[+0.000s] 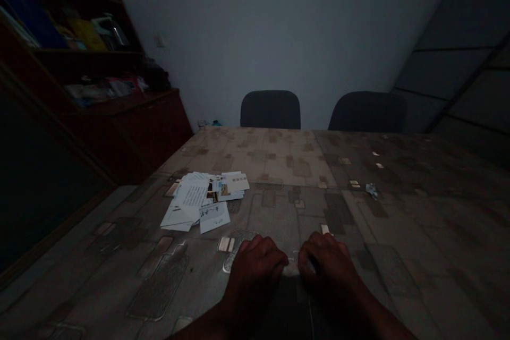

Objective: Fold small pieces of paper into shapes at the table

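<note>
Low in the dim head view, my left hand (pixel 261 263) and my right hand (pixel 324 260) rest side by side, a small gap between them, over the patterned tablecloth (pixel 274 223). The fingers of both are curled closed. A small pale thing (pixel 290 268) shows between the fingertips; it is too dark to name, and what lies under the hands is hidden. Beyond my left hand, to the left, lies a loose pile of white papers and cards (pixel 195 199), some printed and one with handwriting.
A small crumpled scrap (pixel 372 190) lies on the table at the right. Two dark chairs (pixel 270 109) (pixel 366 111) stand behind the far edge. At the left is a reddish cabinet (pixel 147 127) with cluttered shelves above.
</note>
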A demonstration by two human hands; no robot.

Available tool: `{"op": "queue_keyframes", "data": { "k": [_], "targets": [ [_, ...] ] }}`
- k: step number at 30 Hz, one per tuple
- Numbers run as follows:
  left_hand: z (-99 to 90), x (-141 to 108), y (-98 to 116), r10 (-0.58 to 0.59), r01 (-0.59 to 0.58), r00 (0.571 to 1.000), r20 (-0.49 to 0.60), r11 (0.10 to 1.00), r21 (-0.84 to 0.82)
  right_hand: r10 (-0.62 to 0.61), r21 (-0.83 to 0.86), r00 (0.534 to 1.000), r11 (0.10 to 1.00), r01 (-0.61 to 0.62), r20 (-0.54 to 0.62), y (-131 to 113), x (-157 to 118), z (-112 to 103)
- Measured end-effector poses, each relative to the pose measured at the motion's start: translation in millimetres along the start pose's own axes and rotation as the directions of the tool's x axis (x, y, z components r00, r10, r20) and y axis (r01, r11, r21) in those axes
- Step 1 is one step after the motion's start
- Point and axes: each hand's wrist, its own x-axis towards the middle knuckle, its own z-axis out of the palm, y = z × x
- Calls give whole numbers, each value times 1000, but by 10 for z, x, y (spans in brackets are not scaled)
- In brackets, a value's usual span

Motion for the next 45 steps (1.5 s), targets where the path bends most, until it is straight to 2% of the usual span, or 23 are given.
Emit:
{"op": "queue_keyframes", "data": {
  "k": [2,4,7,9,11,13,16,20,25,28,32,37,40,42,45],
  "targets": [
    [9,-7,-13,26,-25,999,-26,1000,18,52,11,999,999,-52,14,-10,11,-28],
    [12,-10,-22,49,-48,998,-40,998,32,48,28,999,998,-48,14,1,8,-47],
    [8,-11,-26,63,-61,997,-47,997,40,-97,-4,995,995,97,-31,46,-18,-60],
    [5,-10,-23,59,-57,997,-44,998,36,-255,-115,960,963,242,-117,70,-40,-62],
    [7,-8,-21,57,-56,997,-42,998,29,-394,-254,901,904,344,-182,70,-59,-56],
    [12,-7,-22,58,-57,997,-52,998,25,-474,-357,857,850,387,-200,48,-77,-37],
    [20,-10,-27,67,-66,996,-60,998,25,-528,-427,820,808,406,-219,9,-117,5],
    [8,-18,-33,90,-87,995,-49,995,49,-533,-390,811,818,422,-242,24,-203,32],
    [-13,-25,-67,129,-124,990,-61,989,85,-544,-337,771,831,442,-332,127,-268,46],
    [7,-53,-138,194,-182,977,-89,975,128,-528,-342,791,838,425,-309,189,-284,65],
    [66,-128,-238,320,-296,938,-135,940,172,-511,-305,804,852,426,-305,257,-301,33],
    [81,-175,-226,231,-224,971,-64,969,107,-480,-218,817,876,430,-319,232,-224,-74],
    [78,-160,-226,169,-167,983,-66,985,42,-474,-235,842,876,421,-259,149,-119,-79],
    [87,-140,-251,227,-223,969,-97,974,46,-512,-241,829,854,461,-227,98,-53,-42],
    [100,-97,-285,354,-345,928,-114,934,91,-552,-235,799,831,504,-240,75,8,61]
  ]
}}
